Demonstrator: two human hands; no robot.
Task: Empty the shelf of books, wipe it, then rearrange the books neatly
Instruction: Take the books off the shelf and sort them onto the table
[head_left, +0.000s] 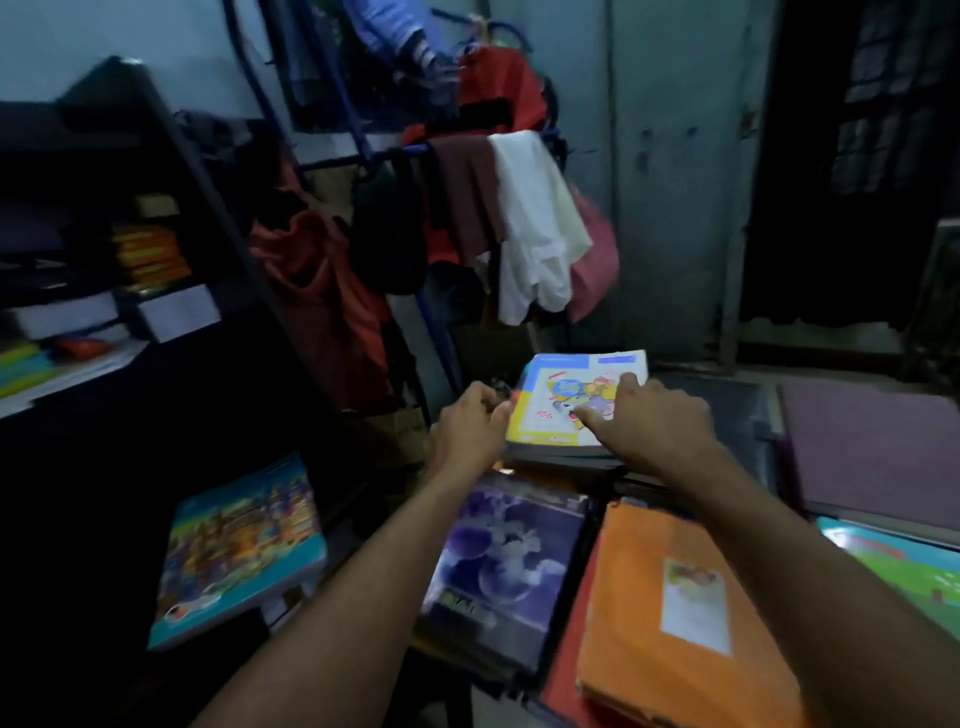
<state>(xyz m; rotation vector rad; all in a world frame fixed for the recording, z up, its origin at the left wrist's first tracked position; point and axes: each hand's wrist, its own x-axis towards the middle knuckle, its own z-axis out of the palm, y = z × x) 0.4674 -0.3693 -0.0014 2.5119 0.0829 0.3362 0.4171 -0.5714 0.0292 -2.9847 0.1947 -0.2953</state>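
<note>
We see the cartoon book (566, 400), white-covered with a yellow and blue border and a bright drawing in the middle, lying flat on top of a stack (561, 460) of darker books. Our right hand (660, 426) lies on its cover, fingers spread and fairly straight, thumb out toward the drawing. Our left hand (470, 426) is at its left edge, fingers curled there; whether they actually grip the edge we cannot tell. The right hand hides the book's near right corner, and the whole view is dim and blurred, so no title can be read. The book's long axis runs away from us, tilted slightly to the right, with the cover facing up. Nearer than the fingers lie a purple book (506, 566) and an orange book (680, 603). Left of the left hand stands the dark shelf (171, 156), with a teal book (239, 545) at its foot. Beyond the fingertips, clothes (524, 223) hang on a rack.
</note>
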